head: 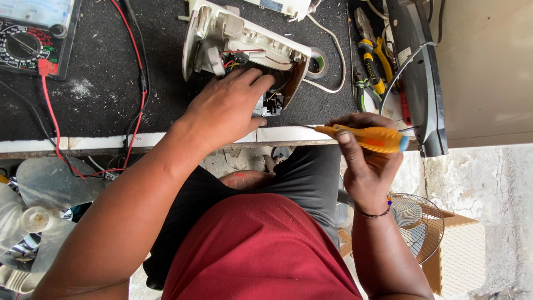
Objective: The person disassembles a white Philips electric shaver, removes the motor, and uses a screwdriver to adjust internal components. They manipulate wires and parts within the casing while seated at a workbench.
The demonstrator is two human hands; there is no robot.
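Orange screwdriver [363, 137] in right hand [363, 161], tip hidden, left hand [227, 108] covering appliance [244, 41]

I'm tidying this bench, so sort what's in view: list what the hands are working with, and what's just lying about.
In use:
- opened white appliance casing, left hand reaching into its wiring
- orange-handled screwdriver, gripped in the right hand

Lying about:
- multimeter with red lead
- yellow-handled pliers
- tape roll
- small fan below the bench
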